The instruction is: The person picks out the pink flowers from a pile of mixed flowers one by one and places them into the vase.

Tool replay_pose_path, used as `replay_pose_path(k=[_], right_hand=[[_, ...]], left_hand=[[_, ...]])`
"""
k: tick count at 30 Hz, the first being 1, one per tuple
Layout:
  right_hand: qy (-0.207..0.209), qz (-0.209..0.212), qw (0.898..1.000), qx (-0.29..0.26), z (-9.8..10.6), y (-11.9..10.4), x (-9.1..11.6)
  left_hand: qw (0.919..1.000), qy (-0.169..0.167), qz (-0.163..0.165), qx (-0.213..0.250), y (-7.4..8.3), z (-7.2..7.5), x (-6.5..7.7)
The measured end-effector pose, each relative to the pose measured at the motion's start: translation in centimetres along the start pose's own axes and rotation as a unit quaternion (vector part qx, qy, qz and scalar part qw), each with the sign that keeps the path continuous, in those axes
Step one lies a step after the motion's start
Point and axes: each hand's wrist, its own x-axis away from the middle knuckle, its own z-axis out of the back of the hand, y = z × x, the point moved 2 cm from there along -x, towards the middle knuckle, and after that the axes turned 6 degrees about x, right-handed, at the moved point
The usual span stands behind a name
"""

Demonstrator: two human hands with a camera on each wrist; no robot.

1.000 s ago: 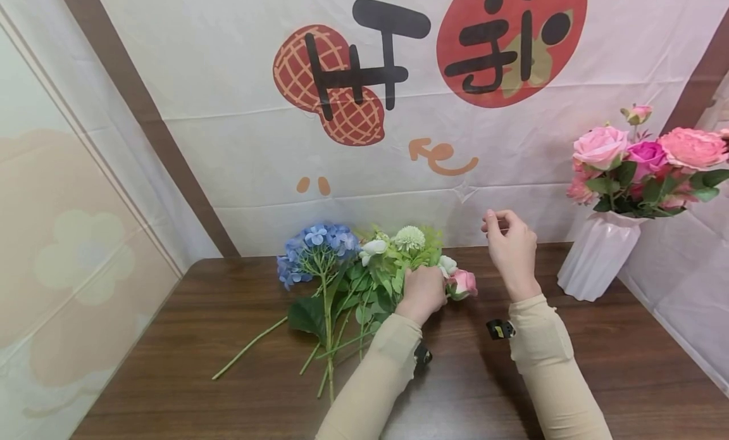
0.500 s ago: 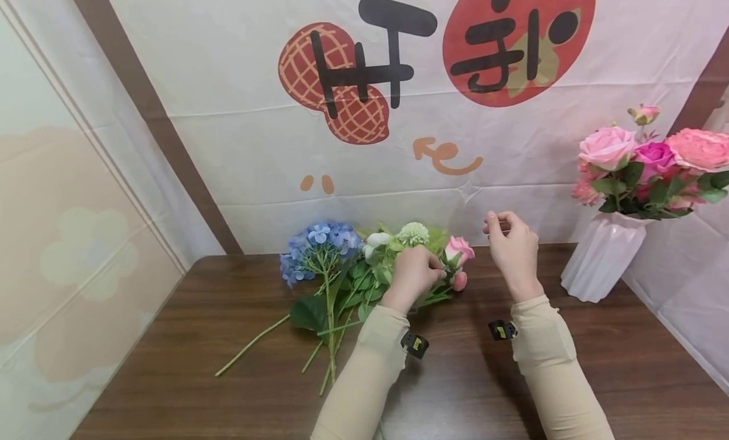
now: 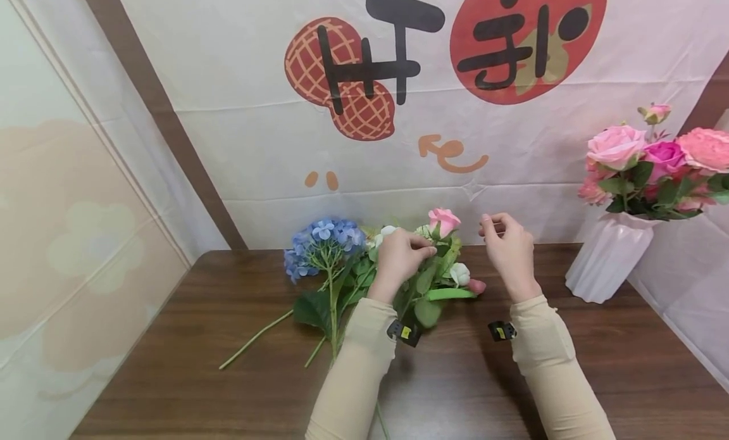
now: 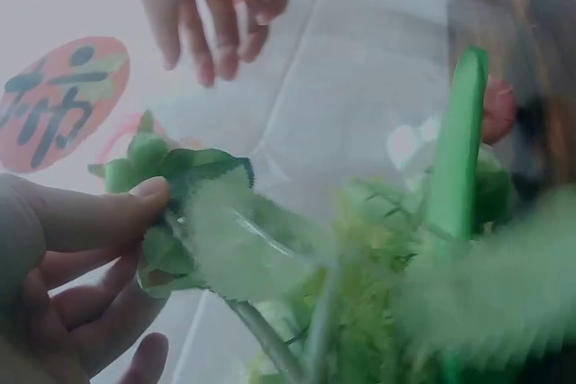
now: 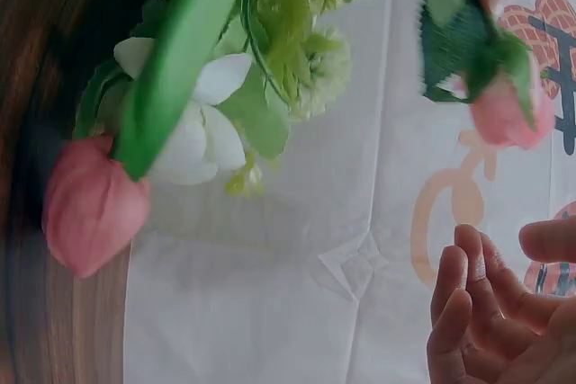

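My left hand [image 3: 398, 263] pinches a pink rose [image 3: 444, 223] by its stem, just under the bloom, between thumb and fingers. The bloom stands raised above the other flowers, its green leaves [image 4: 261, 236] hanging below the grip. My right hand [image 3: 509, 253] hovers to the right with loosely curled fingers and nothing in them. Between and below the hands lie a white flower [image 3: 459, 275] and a pink tulip bud [image 5: 94, 209] with a long green leaf [image 3: 450, 294]. To the left rests a blue hydrangea [image 3: 327, 240]. My left hand hides part of the greenery.
A white ribbed vase [image 3: 609, 256] full of pink flowers [image 3: 663, 161] stands at the back right. Loose green stems [image 3: 256, 340] lie across the brown wooden table [image 3: 228, 414]. A printed white cloth [image 3: 245, 142] hangs close behind the table.
My left hand has shifted left and upward, lifting the pink rose out of the pile and more upright. The white flower and tulip bud now show. My right hand stays almost in place.
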Motion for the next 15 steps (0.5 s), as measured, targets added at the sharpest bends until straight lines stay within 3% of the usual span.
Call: replay_pose_path(k=[6, 15], right_hand=[[-0.033, 0.016, 0.999, -0.004, -0.5, -0.4, 0.3], [-0.051, 0.037, 0.998, -0.015, -0.8, -1.1, 0.9]], left_hand=[[0.9956, 0.025, 0.021, 0.088, -0.4, 1.4, -0.3], [0.9835, 0.063, 0.011, 0.169, -0.6, 3.3, 0.0]])
